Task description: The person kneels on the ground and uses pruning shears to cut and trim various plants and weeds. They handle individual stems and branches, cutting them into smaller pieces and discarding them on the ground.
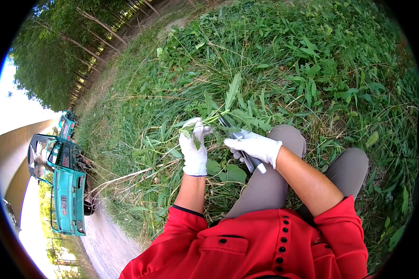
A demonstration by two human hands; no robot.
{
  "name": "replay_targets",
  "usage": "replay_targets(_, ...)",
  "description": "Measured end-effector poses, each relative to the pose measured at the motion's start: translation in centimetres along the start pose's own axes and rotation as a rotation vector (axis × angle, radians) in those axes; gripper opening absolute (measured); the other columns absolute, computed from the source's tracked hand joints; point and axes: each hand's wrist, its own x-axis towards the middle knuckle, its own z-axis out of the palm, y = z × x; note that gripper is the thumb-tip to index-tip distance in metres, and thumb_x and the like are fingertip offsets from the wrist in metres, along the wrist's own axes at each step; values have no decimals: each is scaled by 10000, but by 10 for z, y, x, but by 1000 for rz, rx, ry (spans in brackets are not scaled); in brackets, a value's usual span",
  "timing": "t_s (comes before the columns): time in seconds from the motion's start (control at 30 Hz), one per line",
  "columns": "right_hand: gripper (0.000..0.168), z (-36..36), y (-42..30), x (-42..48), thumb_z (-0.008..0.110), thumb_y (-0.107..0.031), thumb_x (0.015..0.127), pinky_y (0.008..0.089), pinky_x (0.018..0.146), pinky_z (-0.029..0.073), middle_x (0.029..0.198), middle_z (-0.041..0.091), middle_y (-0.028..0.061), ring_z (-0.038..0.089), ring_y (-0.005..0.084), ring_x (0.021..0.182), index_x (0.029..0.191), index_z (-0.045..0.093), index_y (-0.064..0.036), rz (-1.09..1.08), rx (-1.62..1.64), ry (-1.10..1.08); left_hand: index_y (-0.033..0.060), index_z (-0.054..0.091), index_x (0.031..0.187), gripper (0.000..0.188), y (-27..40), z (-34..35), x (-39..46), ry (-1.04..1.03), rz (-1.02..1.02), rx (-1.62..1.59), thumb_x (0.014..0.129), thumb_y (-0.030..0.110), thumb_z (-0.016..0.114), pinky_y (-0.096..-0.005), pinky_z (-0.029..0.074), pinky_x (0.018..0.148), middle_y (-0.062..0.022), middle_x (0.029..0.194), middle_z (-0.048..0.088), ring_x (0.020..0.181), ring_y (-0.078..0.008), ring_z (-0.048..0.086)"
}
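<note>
White work gloves cover both my hands. My left hand [195, 139] grips the stems of a green leafy plant [213, 118], whose toothed leaves spread up and to the right. My right hand [253, 148] is closed around hand shears [253, 162] with grey and black handles. Their dark blade points up and to the left, right beside the plant's stems; whether it touches them I cannot tell. Broad leaves [233, 174] grow below the shears, between my left forearm and my knee.
Grass and weeds [317, 69] cover the ground around me. Dry stalks [132, 176] stick out on the left. Beyond lies a pale road [108, 240] with a teal truck [68, 202] on it and a person in its cab. Trees [56, 45] stand at upper left.
</note>
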Motion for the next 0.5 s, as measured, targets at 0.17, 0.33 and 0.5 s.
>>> replay_targets(0.17, 444, -2, 10, 9, 636, -458, 920, 254, 576, 426, 742, 514, -13, 487, 90, 640, 1106, 515, -73, -49, 49, -46, -21, 593, 1113, 166, 2, 2, 0, 8, 2, 112, 958, 36, 573, -339, 584, 685, -91, 937, 634, 728, -178, 668)
replay_targets(0.33, 404, 1, 13, 11, 619, -449, 935, 247, 562, 428, 741, 519, -9, 491, 84, 634, 1064, 533, -77, -77, 78, -39, -20, 596, 1121, 194, 3, 1, -1, -16, 20, 136, 956, 81, 591, -318, 554, 697, -82, 921, 650, 728, -168, 654)
replay_targets(0.5, 381, 1, 9, 7, 611, -446, 941, 248, 530, 444, 743, 531, -7, 511, 81, 623, 1041, 534, -86, -33, 92, -44, -20, 598, 1122, 195, 2, -1, -1, -8, 4, 114, 953, 75, 591, -315, 552, 695, -80, 911, 649, 727, -169, 653)
